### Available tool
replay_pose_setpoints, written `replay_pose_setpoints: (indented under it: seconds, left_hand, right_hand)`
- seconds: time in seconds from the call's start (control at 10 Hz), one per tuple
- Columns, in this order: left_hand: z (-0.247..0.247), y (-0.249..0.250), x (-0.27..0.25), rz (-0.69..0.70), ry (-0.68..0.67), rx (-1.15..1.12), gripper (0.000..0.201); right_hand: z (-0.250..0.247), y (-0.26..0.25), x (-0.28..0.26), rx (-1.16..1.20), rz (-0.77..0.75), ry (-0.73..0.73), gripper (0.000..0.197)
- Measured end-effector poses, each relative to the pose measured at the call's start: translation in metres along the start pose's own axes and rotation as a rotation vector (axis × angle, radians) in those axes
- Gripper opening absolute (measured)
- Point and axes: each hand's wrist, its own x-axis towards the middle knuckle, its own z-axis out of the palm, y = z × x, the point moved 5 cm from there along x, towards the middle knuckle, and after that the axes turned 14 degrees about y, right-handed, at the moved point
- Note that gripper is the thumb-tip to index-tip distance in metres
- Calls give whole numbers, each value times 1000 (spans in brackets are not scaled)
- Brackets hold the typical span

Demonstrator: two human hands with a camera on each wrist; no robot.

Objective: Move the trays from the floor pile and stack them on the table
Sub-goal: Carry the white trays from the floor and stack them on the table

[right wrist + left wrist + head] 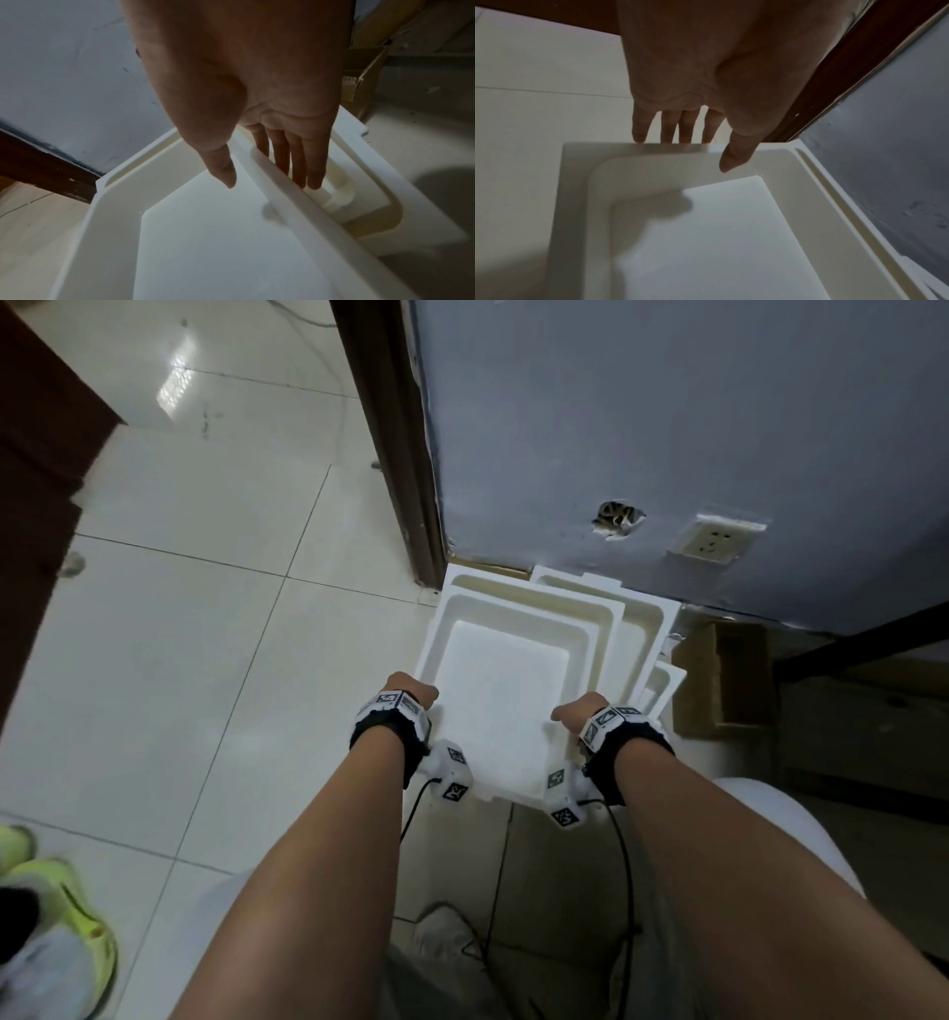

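White plastic top tray (pixel 500 706) sits on the floor pile (pixel 637 618) at 12 o'clock by the wall; left hand (pixel 411 693) and right hand (pixel 577 711), fingers straight, straddle its side rims ungripped; next, clamp and lift.

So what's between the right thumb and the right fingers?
The top tray's right rim: in the right wrist view the right hand's thumb hangs inside that tray, and the fingers reach down outside it, over the trays below.

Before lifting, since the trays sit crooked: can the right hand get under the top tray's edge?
Probably yes: the right hand has straight fingers down outside the top tray rim, in the gap over the lower tray.
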Motion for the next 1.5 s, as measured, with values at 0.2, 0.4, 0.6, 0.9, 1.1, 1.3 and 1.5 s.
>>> replay_pose_setpoints:
  seconds: [0.2, 0.4, 0.6, 0.9, 1.1, 1.3, 1.5]
  left_hand:
    - [-8, -4, -10, -64, 17, -126, 36]
    - [-80, 21, -79, -87, 24, -197, 39]
    - [-165, 55, -160, -52, 10, -265, 29]
    - [-271, 88, -263, -40, 41, -277, 45]
    - [-327, 108, -335, -31, 52, -284, 40]
    - [-363, 132, -410, -23, 52, -273, 44]
    - [-376, 166, -480, 18, 54, -279, 44]
  right_hand:
    - [-18, 7, -9, 84, 11, 112, 45]
    - [-99, -12, -70, 122, -43, 190, 42]
    - [-192, -32, -147, 125, -82, 237, 41]
    - [-298, -51, -249, 121, -107, 265, 41]
    - [-371, -50, -309, 138, -130, 262, 41]
    - [-436, -33, -354, 105, -103, 322, 28]
    - [-501, 13, -382, 105, -111, 358, 29]
